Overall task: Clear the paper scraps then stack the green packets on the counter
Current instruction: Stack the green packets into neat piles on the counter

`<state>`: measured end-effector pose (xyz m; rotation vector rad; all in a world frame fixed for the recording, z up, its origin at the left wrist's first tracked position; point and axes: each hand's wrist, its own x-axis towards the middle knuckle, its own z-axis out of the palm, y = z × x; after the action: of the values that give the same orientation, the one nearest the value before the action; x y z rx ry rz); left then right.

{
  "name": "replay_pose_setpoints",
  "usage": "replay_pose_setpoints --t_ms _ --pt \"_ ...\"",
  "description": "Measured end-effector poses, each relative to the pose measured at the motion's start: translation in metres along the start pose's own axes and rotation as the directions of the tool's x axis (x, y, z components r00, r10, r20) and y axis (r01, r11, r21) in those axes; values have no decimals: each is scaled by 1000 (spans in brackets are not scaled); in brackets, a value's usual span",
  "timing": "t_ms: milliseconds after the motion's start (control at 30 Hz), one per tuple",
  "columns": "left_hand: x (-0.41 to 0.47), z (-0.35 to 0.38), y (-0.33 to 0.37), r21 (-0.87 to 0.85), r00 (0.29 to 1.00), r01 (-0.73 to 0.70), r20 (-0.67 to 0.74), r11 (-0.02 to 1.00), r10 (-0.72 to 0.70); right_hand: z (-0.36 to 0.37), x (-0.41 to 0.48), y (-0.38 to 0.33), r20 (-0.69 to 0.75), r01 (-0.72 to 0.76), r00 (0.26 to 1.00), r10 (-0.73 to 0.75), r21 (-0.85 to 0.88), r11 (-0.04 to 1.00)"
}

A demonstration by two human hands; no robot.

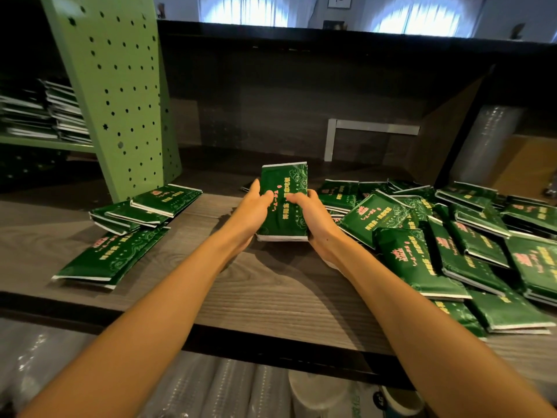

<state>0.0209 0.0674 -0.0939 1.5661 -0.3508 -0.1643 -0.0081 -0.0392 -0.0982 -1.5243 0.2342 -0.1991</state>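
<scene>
Step in hand: stacking; no paper scraps show anywhere on the counter [271, 303], so I judge the clearing part done, though the far-right edge is crowded and I cannot rule out one hidden there.

Hands: left hand [255, 208] and right hand [312, 220] both grasp the held packets [283, 191] at centre, one hand on each long side, thumbs over the printed face; the bundle is tilted, far end raised, near end low toward the counter; whether the near end touches the wood I cannot tell; the near edge looks thick, so likely more than one packet, count not readable.

Where the rest lie: loose heap [446, 245] fills the right side, packets overlapping at all angles, its nearest ones just beside the right hand; left group [141, 209] is a few packets roughly overlapped, near the green perforated panel [120, 95]; neat shelf stacks [45, 116] sit far left behind that panel.

Next move, as judged: square the held edges between the palms, then set the bundle flat on bare counter at centre; then take packets from the heap one at a time. Risk: glossy wrappers may slide, so a pile could skew if laid unaligned.
</scene>
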Motion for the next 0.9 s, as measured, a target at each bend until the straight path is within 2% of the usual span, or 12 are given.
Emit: replay_pose_setpoints --t_ms 167,233,300,433,533,700,800,900 --pt "-4 -3 7 -21 997 59 -48 998 -60 -1 -2 -2 -9 -54 998 55 35 998" --pt "-2 -6 11 81 988 73 -138 994 -62 -2 -3 -4 -27 -78 996 79 33 996" --pt "-1 -12 14 267 977 92 -212 959 -35 -2 -5 -7 -59 -100 993 100 8 995" --pt "-10 -23 28 558 963 129 -266 820 30 3 -11 -15 -77 -159 985 155 -40 987" --pt "-26 -37 38 685 952 157 -298 712 77 10 -16 -21 -61 -165 985 159 -120 979" --pt "-52 -75 36 778 918 262 -384 571 102 30 -30 -23 -19 -156 988 155 -138 978" --pt "-71 -94 30 829 891 361 -442 428 103 43 -39 -19 18 -159 987 162 -108 981" --pt "-86 -107 19 840 877 443 -479 314 43 53 -49 -16 61 -169 983 173 -66 983"
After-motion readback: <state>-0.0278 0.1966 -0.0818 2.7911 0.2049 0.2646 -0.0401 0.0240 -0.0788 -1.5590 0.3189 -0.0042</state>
